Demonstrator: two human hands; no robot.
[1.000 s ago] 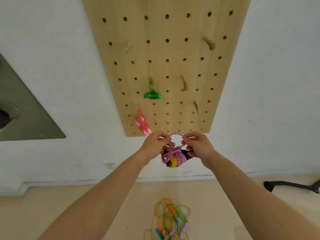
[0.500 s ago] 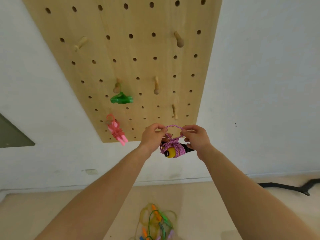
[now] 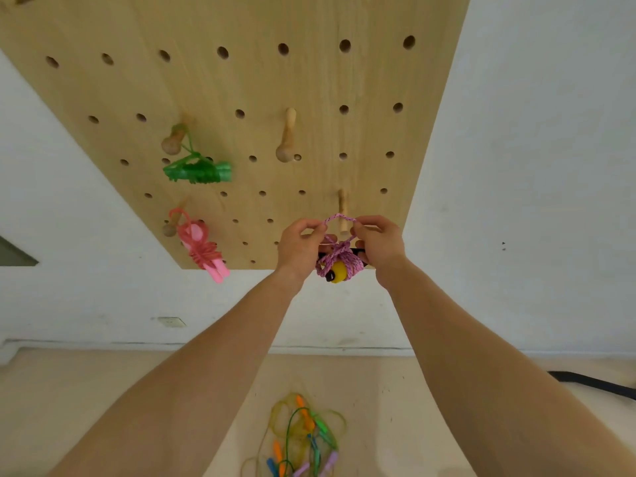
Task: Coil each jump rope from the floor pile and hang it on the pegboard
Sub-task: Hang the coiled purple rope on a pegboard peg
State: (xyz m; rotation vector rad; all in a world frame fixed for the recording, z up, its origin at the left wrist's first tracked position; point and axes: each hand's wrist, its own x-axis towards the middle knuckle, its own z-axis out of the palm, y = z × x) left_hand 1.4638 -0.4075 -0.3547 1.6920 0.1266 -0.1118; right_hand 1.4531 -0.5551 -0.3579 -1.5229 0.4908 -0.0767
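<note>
The wooden pegboard (image 3: 241, 80) fills the wall, a green coiled rope (image 3: 196, 171) at ten o'clock and a pink coiled rope (image 3: 203, 247) at nine hanging from pegs, and the loose pile of ropes (image 3: 303, 438) lies on the floor (image 3: 103, 390) at six. The left hand (image 3: 298, 247) and right hand (image 3: 380, 246) each pinch, fingers (image 3: 311, 226) curled, one side of the purple coiled rope (image 3: 352, 265)'s loop, spread at a bare peg (image 3: 341, 204)'s tip at twelve
</note>
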